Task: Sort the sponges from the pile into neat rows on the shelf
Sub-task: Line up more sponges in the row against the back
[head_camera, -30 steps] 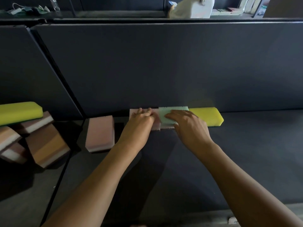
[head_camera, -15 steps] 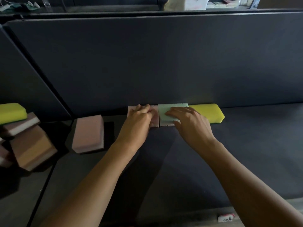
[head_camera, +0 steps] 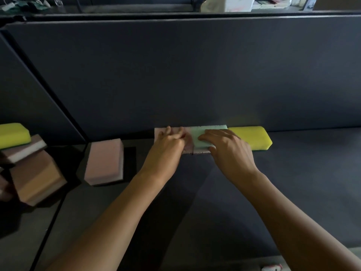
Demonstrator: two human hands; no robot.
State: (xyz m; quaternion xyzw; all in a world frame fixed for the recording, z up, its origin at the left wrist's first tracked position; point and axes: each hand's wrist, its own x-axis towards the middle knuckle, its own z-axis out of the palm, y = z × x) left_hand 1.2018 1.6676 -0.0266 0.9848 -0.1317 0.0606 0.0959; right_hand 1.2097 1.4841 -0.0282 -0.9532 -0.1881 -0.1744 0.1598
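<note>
no readable text, labels or numbers anywhere

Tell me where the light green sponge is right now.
Head view, centre, against the back panel: the light green sponge lies between the pink sponge on its left and the yellow sponge on its right, with the right hand on it.

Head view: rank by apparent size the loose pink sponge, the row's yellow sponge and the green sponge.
1. loose pink sponge, though nearer the camera
2. row's yellow sponge
3. green sponge, partly under the right hand, so its place below yellow is unsure
</note>
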